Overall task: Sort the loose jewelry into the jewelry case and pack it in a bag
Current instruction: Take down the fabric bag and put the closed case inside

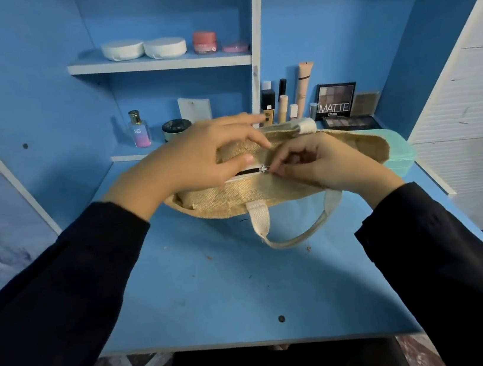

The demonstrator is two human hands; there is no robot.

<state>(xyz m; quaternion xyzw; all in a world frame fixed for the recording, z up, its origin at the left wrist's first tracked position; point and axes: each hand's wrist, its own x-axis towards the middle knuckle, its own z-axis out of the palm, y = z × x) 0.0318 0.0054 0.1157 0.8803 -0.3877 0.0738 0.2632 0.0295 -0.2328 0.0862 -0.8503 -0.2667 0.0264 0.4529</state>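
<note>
One woven bag [220, 198] lies mid-frame on the table [216, 279]. The left hand [196, 158] rests on it with fingers spread, and the right hand [324, 162] pinches the zip pull [263, 169]. A hard tug could snag the zip or drag the bag. The teal box [400, 151] behind it, at right, is possibly the jewelry case, and it may get left out.

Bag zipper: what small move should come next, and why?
Probably slide the zipper pull to the right. The right hand pinches it, the left hand rests on the jute bag, and only a short dark gap shows left of the pull. The teal case lies outside the bag, so the opening likely needs widening.
</note>
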